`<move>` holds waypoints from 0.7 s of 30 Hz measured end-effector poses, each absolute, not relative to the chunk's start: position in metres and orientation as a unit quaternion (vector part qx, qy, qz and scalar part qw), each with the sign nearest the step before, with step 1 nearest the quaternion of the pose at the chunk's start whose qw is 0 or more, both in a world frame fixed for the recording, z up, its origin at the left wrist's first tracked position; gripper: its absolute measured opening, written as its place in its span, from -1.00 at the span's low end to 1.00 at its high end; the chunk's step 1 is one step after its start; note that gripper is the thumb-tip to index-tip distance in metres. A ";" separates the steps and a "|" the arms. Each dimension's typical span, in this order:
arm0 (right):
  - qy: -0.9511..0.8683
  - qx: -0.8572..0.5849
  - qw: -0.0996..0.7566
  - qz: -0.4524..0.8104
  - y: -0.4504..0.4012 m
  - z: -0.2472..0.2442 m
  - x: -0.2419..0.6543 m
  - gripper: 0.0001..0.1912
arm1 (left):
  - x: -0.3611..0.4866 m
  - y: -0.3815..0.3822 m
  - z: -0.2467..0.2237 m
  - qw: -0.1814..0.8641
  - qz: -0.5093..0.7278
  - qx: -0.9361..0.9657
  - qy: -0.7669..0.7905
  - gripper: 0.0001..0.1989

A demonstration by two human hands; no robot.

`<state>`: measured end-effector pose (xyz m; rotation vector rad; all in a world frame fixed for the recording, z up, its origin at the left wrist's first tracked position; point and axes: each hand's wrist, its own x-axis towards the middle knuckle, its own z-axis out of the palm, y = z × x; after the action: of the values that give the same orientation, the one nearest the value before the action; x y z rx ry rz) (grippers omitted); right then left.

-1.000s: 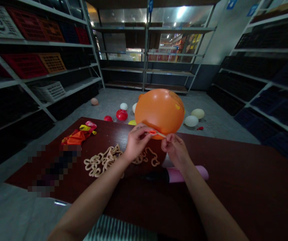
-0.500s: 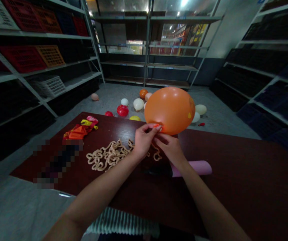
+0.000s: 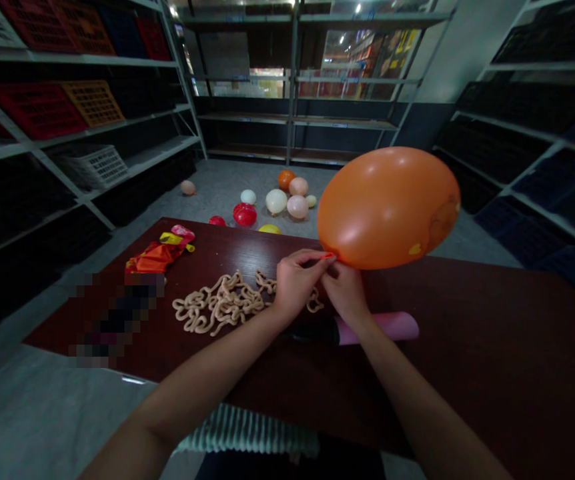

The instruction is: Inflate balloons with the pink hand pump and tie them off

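A large inflated orange balloon (image 3: 387, 207) is held by its neck above the table, its body leaning up and to the right. My left hand (image 3: 297, 277) pinches the neck's orange end between thumb and fingers. Close against it, my right hand (image 3: 345, 290) grips the neck at the balloon's base, with its fingertips partly hidden. Below my hands lies a balloon pump (image 3: 400, 327) with a pink barrel and a black end, partly covered by my right forearm. A tangled beige cord (image 3: 222, 303) lies left of my left hand and runs behind it.
Uninflated balloons (image 3: 155, 259) in orange, yellow and pink lie at the left of the dark red table (image 3: 492, 333), near a blurred-out patch. Several inflated balloons (image 3: 276, 201) rest on the floor beyond. Shelves with crates (image 3: 92, 103) stand around.
The orange balloon has swung right and looks larger and nearer. Both my hands have shifted slightly right, still at its neck. The view has tilted down a little.
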<state>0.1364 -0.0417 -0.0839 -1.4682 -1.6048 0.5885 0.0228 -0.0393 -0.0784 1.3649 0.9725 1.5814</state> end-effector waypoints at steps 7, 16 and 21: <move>-0.648 -0.582 0.428 0.242 -0.042 -0.082 0.136 -0.74 | 0.024 -0.040 -0.078 0.466 0.605 0.491 0.418 -0.82; -0.671 -0.530 0.409 0.320 -0.040 -0.082 0.138 -0.61 | 0.015 -0.033 -0.074 0.468 0.609 0.478 0.426 -0.81; -0.686 -0.484 0.408 0.359 -0.035 -0.079 0.149 -0.60 | 0.008 -0.027 -0.073 0.389 0.627 0.516 0.435 -0.82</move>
<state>0.1487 -0.0346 -0.0787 -1.2193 -1.7294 0.9039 0.0077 -0.0273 -0.0730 1.3115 1.1065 1.5939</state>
